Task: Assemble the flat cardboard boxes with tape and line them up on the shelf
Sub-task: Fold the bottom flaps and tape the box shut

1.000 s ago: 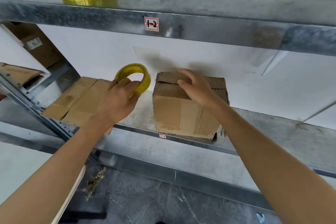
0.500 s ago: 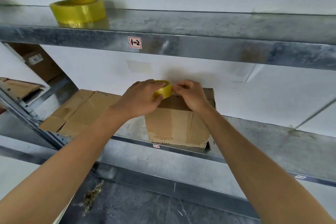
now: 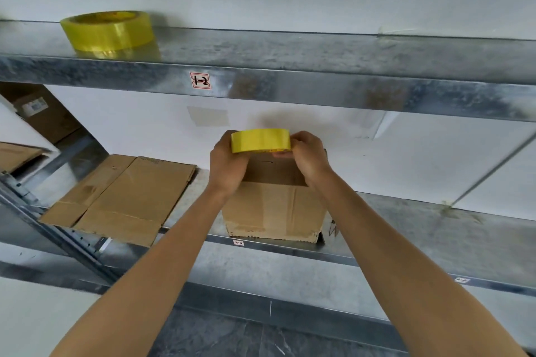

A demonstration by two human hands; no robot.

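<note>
Yellow tape roll (image 3: 260, 140), edge-on, in grip of left hand (image 3: 227, 166) and right hand (image 3: 309, 157), seemingly above brown box (image 3: 272, 211).

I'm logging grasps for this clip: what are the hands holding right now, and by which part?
Both hands hold the yellow tape roll above the cardboard box: the left hand grips its left edge, the right hand its right edge.

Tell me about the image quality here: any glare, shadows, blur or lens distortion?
Head view throughout: even, soft light, with a faint shadow on the wall behind the tape roll; the upper shelf shows dull brownish reflections and no harsh glare; the wide-angle lens stretches the forearms and bows shelf lines; the centre is sharp.
</note>
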